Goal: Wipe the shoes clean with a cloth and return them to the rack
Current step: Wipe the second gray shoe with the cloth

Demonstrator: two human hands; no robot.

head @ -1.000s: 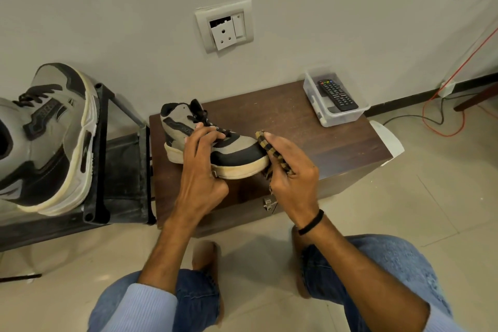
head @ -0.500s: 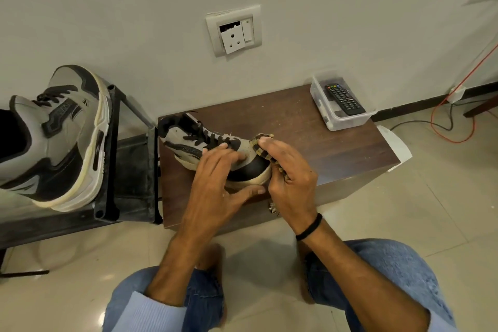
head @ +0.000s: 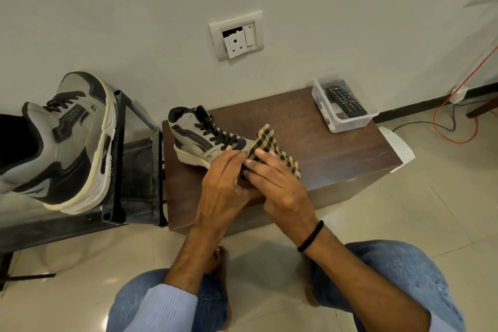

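1 grey-and-black shoe [head: 199, 140] stands on the brown wooden table [head: 310, 129], heel toward the wall. The left hand [head: 223, 183] covers the toe, fingers bent over it. The right hand [head: 277, 183] presses the checked cloth [head: 272, 148] against the toe with straight fingers. A second shoe [head: 67, 137] sits on the black rack [head: 134, 170], just beside the table. At the table's far right corner, 1 clear container [head: 323, 113] holds a remote [head: 346, 101].

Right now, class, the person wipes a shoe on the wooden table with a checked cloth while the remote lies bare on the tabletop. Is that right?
Not quite: the head view shows the remote inside a clear box on the table; the rest holds.
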